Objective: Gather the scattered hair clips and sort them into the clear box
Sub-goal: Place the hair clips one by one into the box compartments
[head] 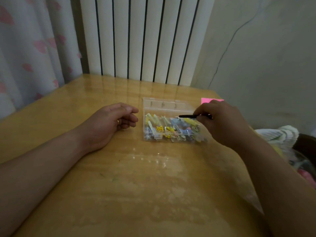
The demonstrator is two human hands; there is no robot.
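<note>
- Counter (136, 185): glossy yellow wood, light glare patches on the surface.
- Clear box (171, 109): hard see-through plastic, rectangular, long axis left to right, lid laid open at the back; sits mid-counter between the hands.
- Hair clips (168, 128): small yellow, blue and pale pieces heaped inside the box.
- Right hand (222, 122): pinches a thin black clip (187, 116) above the box's right end; clip lies nearly level, free tip pointing left.
- Left hand (109, 122): rests on the counter just left of the box, fingers loosely curled, holding nothing; gold ring (118, 121).
- Pink paper (206, 100) behind the right hand.
</note>
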